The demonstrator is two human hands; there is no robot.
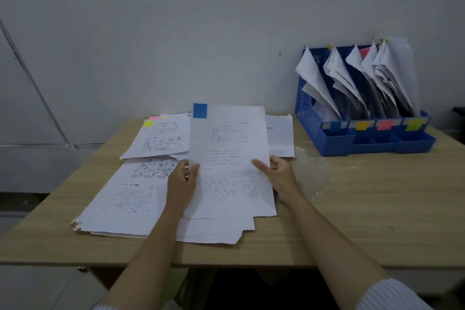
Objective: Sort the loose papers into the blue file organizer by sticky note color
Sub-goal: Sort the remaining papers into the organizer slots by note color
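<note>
Sleeves, striped and pale, are cut off at the bottom edge, and two bare forearms reach from them over the near edge of the wooden table (377, 209). The left hand (182, 181) pinches the left edge of a printed sheet (231, 158), thumb on top and the fingers hidden behind it. The right hand (276, 173) grips the same sheet's right edge, thumb laid across the print, fingers curled under out of sight. The sheet is lifted and tilted up off the pile of loose papers (141, 196), which lies under and to the left of it; its text is too blurred to read. A blue sticky note (200, 111) sits at the sheet's top left corner. Beyond the pile's left part, a drawing page (161, 139) carries a yellow-green note (148, 123), with pink and yellow tabs just behind. Far right of the sheet, against the wall, stands the blue file organizer (334, 141), its four slots stuffed with leaning papers and labelled blue, orange, pink and yellow-green along the front.
</note>
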